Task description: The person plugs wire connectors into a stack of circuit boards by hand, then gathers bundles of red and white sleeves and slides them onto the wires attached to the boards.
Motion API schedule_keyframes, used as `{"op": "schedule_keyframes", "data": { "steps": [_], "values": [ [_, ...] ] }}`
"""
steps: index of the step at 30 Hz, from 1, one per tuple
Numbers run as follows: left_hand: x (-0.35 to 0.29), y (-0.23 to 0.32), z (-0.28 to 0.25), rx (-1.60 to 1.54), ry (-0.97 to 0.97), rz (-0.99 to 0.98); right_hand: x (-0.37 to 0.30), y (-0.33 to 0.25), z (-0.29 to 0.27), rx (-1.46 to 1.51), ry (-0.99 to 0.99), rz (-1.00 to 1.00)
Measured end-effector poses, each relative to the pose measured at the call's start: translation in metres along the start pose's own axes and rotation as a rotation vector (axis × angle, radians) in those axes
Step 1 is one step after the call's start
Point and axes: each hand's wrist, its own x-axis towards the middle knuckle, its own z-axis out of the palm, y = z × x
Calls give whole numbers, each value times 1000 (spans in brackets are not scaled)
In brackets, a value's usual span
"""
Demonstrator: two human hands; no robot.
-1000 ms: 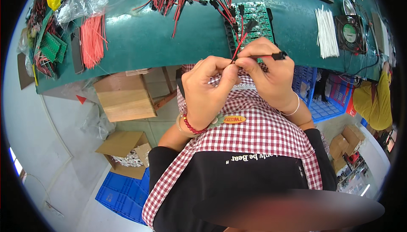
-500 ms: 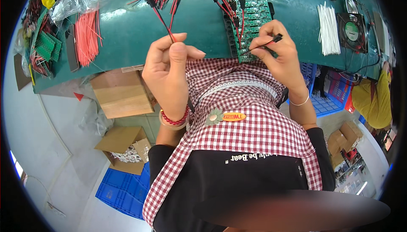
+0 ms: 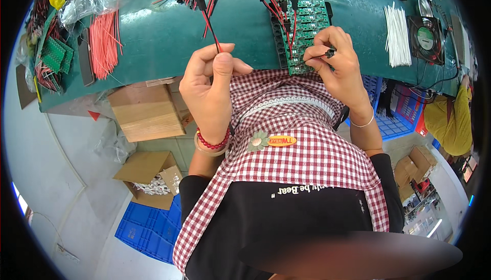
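The left hand (image 3: 212, 88) pinches a red-and-black lead (image 3: 209, 24) running away toward the far wire pile, while the right hand (image 3: 335, 65), closed on a small black connector (image 3: 329, 53), touches the green circuit-board panel (image 3: 303, 32) just right.

I see on bench (image 3: 153, 34): white sticks bundle (image 3: 397, 34) | black fan (image 3: 424, 37) | loose red wires (image 3: 104, 42) | below: cardboard box (image 3: 146, 111), open carton (image 3: 148, 177), blue crate (image 3: 148, 231)
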Motion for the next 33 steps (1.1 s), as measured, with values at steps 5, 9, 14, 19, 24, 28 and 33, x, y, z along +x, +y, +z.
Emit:
{"op": "schedule_keyframes", "data": {
  "steps": [5, 9, 14, 19, 24, 28, 33],
  "values": [
    [0, -2, 1, -3, -1, 10, 4, -3, -3, -50, -9, -53],
    [-1, -2, 1, 26, -2, 22, 10, -5, -7, -114, -52, -154],
    [-3, -1, 0, 23, 0, 15, 15, -1, -8, -84, -97, -195],
    [-3, -2, -1, -9, -11, 14, 16, 7, -6, -14, -107, -204],
    [-2, -1, 0, 4, -7, 11, 18, 6, -5, -33, -97, -200],
    [-1, -3, 1, 12, -9, 9, 20, 7, -7, -58, -107, -203],
    [-1, -4, 1, 17, -14, 10, 20, 6, -8, -103, -108, -242]
  ]
}}
